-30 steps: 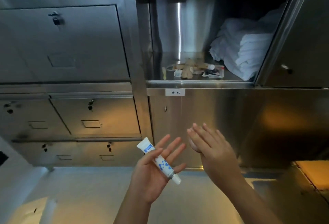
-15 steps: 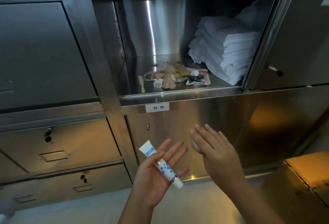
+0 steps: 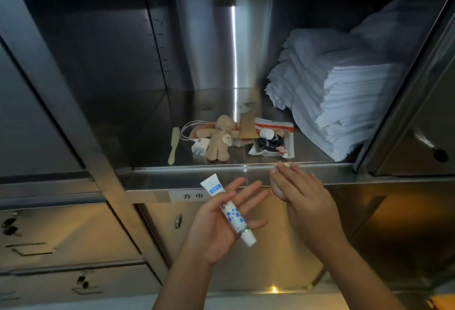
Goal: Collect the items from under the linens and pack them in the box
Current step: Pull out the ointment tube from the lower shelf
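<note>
My left hand [image 3: 216,226] lies palm up below the open cabinet shelf [image 3: 320,173], and its thumb pins a white tube with blue print [image 3: 234,216] across the fingers. My right hand [image 3: 307,201] hovers beside it, back up and fingers straight, its fingertips at the shelf's front lip. A heap of small items sits on the shelf: a beige plush toy [image 3: 219,139], a white charger with cable [image 3: 200,148], a pale flat stick [image 3: 173,145], a tan tube [image 3: 246,125] and a red-and-white packet [image 3: 275,142]. Folded white linens [image 3: 344,102] are stacked to the right. No box is in view.
The steel cabinet has closed drawers with locks [image 3: 73,233] at lower left. An open door [image 3: 423,125] stands at the right of the shelf. A label [image 3: 190,195] is fixed under the shelf lip.
The view has closed in on the shelf. Both hands have risen toward the shelf edge, and the tube stays in my left hand.
</note>
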The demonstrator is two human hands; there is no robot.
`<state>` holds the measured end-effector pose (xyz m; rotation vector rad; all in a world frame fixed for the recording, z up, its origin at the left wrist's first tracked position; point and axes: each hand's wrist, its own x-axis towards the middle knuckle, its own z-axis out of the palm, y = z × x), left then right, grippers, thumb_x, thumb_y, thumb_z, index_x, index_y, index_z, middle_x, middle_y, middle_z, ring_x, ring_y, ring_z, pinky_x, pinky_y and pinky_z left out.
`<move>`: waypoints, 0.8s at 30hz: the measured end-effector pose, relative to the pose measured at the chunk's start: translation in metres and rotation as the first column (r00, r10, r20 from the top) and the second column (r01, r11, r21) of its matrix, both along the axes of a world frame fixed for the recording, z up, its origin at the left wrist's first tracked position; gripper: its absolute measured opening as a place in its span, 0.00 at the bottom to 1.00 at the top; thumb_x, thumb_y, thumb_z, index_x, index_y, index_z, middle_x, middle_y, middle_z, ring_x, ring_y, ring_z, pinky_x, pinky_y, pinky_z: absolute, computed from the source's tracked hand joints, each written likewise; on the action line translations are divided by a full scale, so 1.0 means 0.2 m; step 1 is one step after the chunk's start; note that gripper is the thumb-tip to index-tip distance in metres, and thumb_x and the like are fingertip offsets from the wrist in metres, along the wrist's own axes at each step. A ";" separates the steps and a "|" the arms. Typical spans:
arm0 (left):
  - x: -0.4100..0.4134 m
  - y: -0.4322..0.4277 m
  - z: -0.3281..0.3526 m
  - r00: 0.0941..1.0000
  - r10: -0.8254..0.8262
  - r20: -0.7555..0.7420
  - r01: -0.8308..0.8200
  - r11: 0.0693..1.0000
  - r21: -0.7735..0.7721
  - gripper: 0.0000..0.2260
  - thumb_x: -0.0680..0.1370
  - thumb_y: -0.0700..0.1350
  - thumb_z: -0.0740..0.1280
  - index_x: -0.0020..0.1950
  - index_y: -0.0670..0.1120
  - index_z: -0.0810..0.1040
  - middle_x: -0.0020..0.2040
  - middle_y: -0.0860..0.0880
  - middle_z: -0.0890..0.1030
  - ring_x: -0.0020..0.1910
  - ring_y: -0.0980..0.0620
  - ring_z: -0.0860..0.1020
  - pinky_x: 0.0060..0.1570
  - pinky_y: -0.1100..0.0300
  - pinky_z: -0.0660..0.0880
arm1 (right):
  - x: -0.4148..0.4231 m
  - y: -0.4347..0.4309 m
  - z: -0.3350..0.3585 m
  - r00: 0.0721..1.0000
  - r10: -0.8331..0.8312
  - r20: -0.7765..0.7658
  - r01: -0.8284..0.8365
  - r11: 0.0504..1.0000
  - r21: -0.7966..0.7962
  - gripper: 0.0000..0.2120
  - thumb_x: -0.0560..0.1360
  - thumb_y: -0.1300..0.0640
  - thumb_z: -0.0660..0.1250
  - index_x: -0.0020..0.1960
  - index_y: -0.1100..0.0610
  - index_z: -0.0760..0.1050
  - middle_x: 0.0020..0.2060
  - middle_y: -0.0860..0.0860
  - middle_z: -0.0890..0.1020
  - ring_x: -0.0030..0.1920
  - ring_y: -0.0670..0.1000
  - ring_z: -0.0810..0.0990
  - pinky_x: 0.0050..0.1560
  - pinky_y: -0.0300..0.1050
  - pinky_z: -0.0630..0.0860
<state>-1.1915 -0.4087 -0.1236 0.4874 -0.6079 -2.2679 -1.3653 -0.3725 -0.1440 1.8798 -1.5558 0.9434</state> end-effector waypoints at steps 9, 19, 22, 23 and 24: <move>-0.18 -0.35 0.04 0.997 0.017 0.075 -0.006 0.988 -0.152 0.21 0.75 0.44 0.57 0.68 0.45 0.65 0.61 0.42 0.78 0.57 0.41 0.78 0.40 0.48 0.80 | -0.24 -0.31 0.00 1.000 0.008 0.006 -0.008 1.000 -0.021 0.21 0.64 0.74 0.69 0.56 0.64 0.79 0.55 0.62 0.80 0.54 0.65 0.79 0.51 0.65 0.76; -0.35 -0.83 0.24 0.720 0.487 0.495 -0.145 0.803 -0.579 0.16 0.78 0.43 0.64 0.63 0.56 0.65 0.51 0.49 0.81 0.46 0.48 0.82 0.42 0.53 0.79 | -0.44 -0.68 0.02 1.000 0.000 0.007 0.000 1.000 -0.013 0.16 0.68 0.69 0.63 0.55 0.65 0.79 0.54 0.61 0.81 0.54 0.63 0.79 0.52 0.58 0.77; -0.45 -0.95 0.27 0.288 0.777 0.559 0.213 0.517 -0.829 0.22 0.79 0.47 0.60 0.72 0.54 0.58 0.48 0.50 0.76 0.44 0.51 0.78 0.44 0.52 0.77 | -0.48 -0.77 0.01 1.000 -0.007 0.020 0.007 1.000 0.008 0.16 0.67 0.71 0.67 0.54 0.64 0.80 0.54 0.61 0.81 0.53 0.64 0.80 0.52 0.59 0.77; -0.49 -0.98 0.26 0.172 0.837 0.520 0.355 0.439 -0.825 0.24 0.79 0.46 0.60 0.73 0.52 0.55 0.49 0.47 0.76 0.45 0.49 0.78 0.46 0.51 0.76 | -0.48 -0.79 0.01 0.999 -0.007 0.037 0.006 0.999 0.041 0.20 0.63 0.74 0.71 0.54 0.63 0.80 0.54 0.60 0.81 0.53 0.64 0.80 0.52 0.59 0.77; -0.54 -1.01 0.25 0.113 0.869 0.482 0.466 0.382 -0.798 0.26 0.79 0.45 0.60 0.74 0.50 0.53 0.52 0.43 0.77 0.48 0.45 0.77 0.47 0.52 0.74 | -0.49 -0.81 0.00 0.999 -0.007 0.048 0.003 0.997 0.078 0.23 0.59 0.75 0.73 0.54 0.63 0.80 0.54 0.60 0.81 0.53 0.64 0.80 0.51 0.59 0.78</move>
